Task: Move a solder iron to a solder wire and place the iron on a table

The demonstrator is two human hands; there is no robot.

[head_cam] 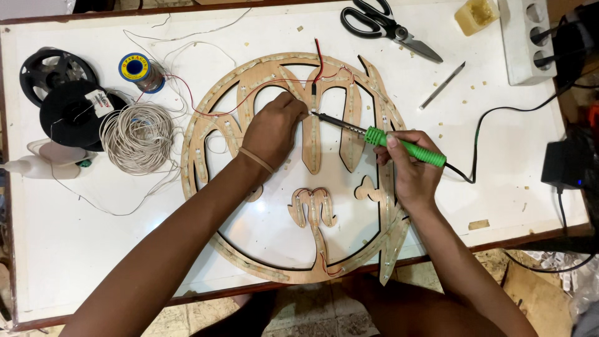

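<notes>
Right hand [409, 171] gripped around green-handled soldering iron [380, 138], tip at a strip on the wooden cutout [312, 150], upper middle. Left hand [272, 128] curled, fingers pressing down near the tip, probably pinching a wire; can't tell. Cutout flat on white surface [75, 249]. Wire coil [138, 137] left, scissors [380, 25] and power strip [527, 37] top right.

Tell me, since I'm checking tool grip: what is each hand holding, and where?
Right hand grips the soldering iron by its green handle. Left hand presses on the wooden cutout; anything pinched is hidden.
</notes>
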